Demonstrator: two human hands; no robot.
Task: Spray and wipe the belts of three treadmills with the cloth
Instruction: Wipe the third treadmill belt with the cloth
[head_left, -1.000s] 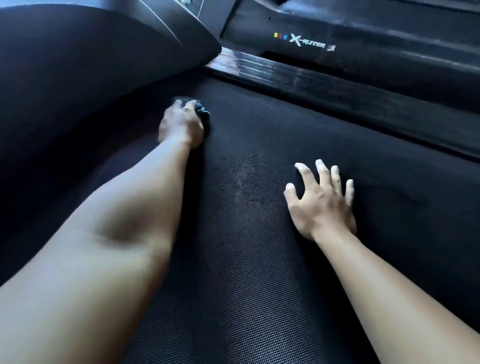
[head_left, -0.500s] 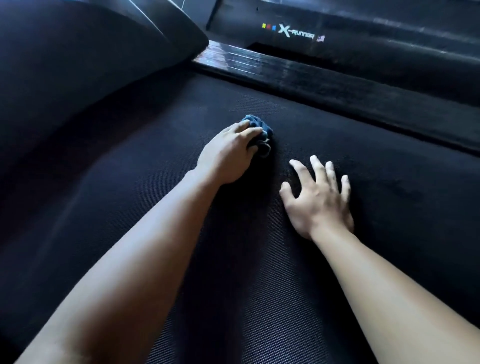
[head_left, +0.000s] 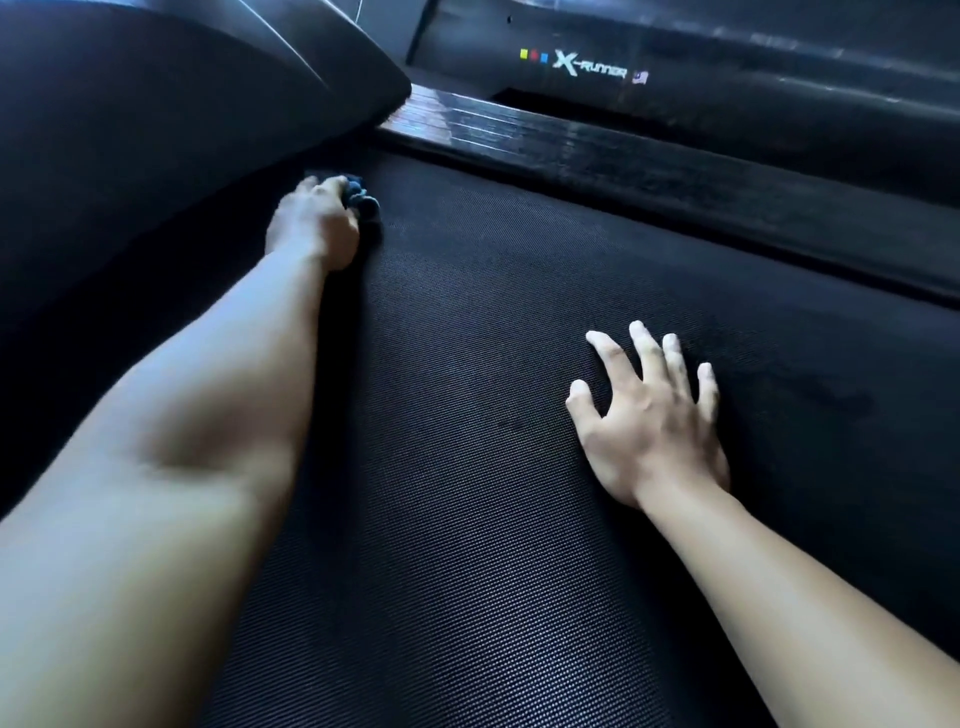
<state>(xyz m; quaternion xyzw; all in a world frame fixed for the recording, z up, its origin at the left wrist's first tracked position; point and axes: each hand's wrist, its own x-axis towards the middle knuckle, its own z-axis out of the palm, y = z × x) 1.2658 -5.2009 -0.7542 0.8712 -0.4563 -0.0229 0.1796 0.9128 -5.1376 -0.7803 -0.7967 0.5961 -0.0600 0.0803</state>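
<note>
Up at the front end of the belt (head_left: 467, 519), right where it disappears under the curved black motor cover (head_left: 182, 104), the left hand (head_left: 314, 223) has its fingers curled round a scrunched-up dark blue cloth (head_left: 363, 200). The cloth bulges out of the far side of the fist and sits down on the belt surface, pretty close to the corner where the cover meets the side rail (head_left: 623, 156). That hand is a bit blurry, so I can't make out how each finger lies.

The right hand (head_left: 649, 415) isn't holding anything. It's planted palm down on the belt with its fingers straight and spread, well apart from the left one, nearer the camera and off to the right. Both forearms are bare.

The belt itself is black with a fine dotted weave. Just right of the right hand there's a slightly darker smudgy patch (head_left: 831, 395); can't tell if that's wet or just the light.

The side rail is glossy black with ribbed lines and runs diagonally along the belt's far edge. Beyond it is the dark body of a neighbouring treadmill (head_left: 779, 78) with an "X-RUNNER" logo (head_left: 589, 65), three little coloured squares to the logo's left and a tiny flag sticker to its right.
</note>
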